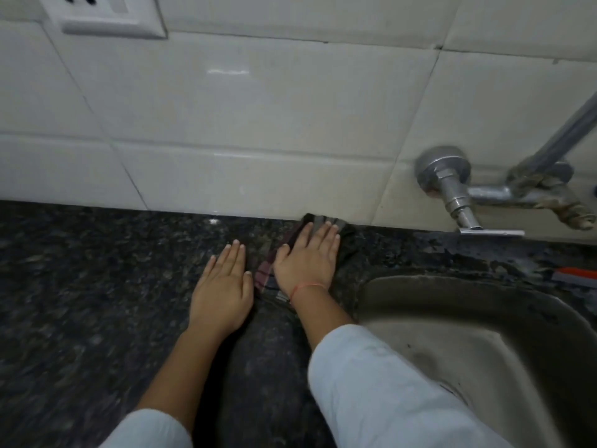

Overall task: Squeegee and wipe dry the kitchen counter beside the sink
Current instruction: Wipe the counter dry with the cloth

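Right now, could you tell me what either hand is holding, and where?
Neither grips anything. The right hand presses flat on the cloth's middle; the left hand rests on bare counter.

Bare counter (80, 286) left; sink (484, 350) right.

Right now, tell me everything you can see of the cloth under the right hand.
The cloth is dark, with maroon and grey stripes or checks, and looks like woven fabric. It lies flat and crumpled on the black speckled counter, its far edge against the white tiled wall, left of the sink. The right hand presses on it, palm down; most of it is hidden.
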